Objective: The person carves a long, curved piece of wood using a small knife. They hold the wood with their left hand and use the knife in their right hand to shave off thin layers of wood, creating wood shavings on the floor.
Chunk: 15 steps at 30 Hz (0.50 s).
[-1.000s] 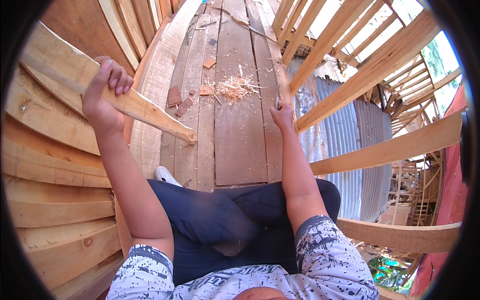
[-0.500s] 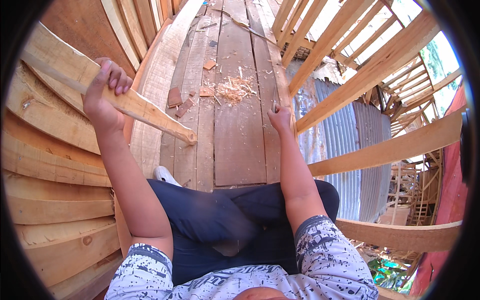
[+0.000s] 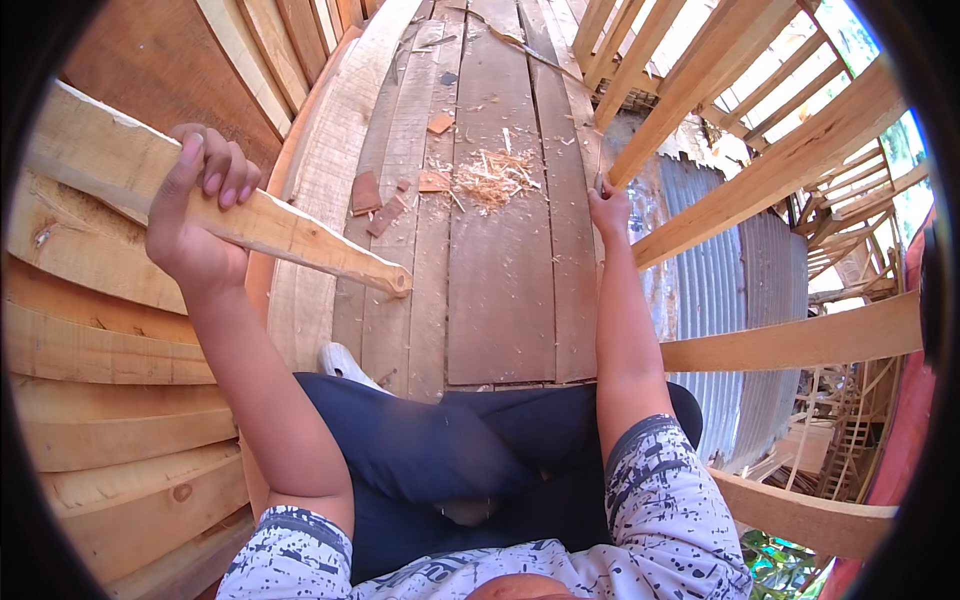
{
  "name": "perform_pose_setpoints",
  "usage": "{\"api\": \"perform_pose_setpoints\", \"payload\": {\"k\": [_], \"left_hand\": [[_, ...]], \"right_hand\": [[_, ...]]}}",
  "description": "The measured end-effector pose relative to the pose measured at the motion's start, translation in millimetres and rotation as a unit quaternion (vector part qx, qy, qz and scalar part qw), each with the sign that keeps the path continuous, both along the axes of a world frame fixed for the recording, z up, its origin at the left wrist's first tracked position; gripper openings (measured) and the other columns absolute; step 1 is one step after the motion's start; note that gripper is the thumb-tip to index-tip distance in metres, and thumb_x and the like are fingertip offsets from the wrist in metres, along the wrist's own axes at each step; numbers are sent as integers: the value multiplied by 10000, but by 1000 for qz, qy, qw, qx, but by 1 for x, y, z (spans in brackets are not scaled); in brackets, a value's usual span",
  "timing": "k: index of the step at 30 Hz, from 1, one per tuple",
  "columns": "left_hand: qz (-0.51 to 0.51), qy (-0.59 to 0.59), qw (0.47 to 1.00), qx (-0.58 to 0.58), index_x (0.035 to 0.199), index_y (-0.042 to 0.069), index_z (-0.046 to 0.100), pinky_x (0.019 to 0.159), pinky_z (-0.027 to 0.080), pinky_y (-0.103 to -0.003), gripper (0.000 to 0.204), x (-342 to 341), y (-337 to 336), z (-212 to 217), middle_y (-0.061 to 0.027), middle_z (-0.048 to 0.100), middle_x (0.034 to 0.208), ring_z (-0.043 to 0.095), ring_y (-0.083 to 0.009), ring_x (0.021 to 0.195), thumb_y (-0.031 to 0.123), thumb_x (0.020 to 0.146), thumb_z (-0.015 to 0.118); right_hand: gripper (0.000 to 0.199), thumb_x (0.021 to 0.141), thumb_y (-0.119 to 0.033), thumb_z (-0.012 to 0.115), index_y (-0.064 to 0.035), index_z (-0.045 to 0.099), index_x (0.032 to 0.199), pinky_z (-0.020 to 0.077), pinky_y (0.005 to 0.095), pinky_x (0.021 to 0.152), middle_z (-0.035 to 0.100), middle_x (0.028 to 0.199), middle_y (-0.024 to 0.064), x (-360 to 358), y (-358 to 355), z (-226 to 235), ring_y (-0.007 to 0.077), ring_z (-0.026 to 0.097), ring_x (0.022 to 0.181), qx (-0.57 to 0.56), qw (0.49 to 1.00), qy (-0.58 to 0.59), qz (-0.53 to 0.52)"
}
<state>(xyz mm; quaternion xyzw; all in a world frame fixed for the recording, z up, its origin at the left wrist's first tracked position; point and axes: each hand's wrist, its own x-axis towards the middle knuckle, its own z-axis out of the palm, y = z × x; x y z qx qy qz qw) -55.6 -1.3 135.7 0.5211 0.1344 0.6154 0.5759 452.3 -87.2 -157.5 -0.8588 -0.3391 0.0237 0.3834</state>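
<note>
A pale yellow sawn wooden beam [image 3: 250,222] runs from the left. The far floor is reddish-brown wooden planks [image 3: 500,250] strewn with straw-coloured wood shavings [image 3: 490,178] and rust-red flat offcuts [image 3: 367,192]. At right stands a grey corrugated metal sheet [image 3: 715,300]. Near are dark navy trousers [image 3: 450,450], a white shoe [image 3: 343,362] and a white black-speckled shirt [image 3: 660,500].

Pale rough-sawn wooden plank [image 3: 300,235], darker matt floorboards [image 3: 500,290] strewn with shavings [image 3: 490,178], beside dull ribbed metal sheeting [image 3: 715,290].

— Where does the camera sit?
— On the person's head, looking steeply down and forward over both forearms at the plank floor [image 3: 500,290], close in.
— Any second view?
— None; just this fisheye, its edges bowed.
</note>
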Motion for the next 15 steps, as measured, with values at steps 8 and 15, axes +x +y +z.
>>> {"api": "perform_pose_setpoints", "payload": {"k": [8, 15], "left_hand": [[-18, 27, 999, 22, 844, 75, 448, 599, 320, -259, 180, 13, -5, 6, -1, 349, 684, 359, -98, 593, 190, 925, 561], [-45, 23, 998, 25, 854, 78, 446, 607, 320, -263, 180, 19, -5, 6, 1, 346, 688, 357, -98, 597, 197, 930, 558]], "right_hand": [[348, 816, -298, 707, -74, 737, 1080, 530, 374, 756, 739, 863, 152, 7, 18, 9, 250, 713, 795, -81, 993, 18, 80], [357, 821, -292, 728, -120, 735, 1134, 528, 347, 798, 752, 909, 138, 15, 14, 10, 217, 715, 833, -77, 996, 28, 30]]}}
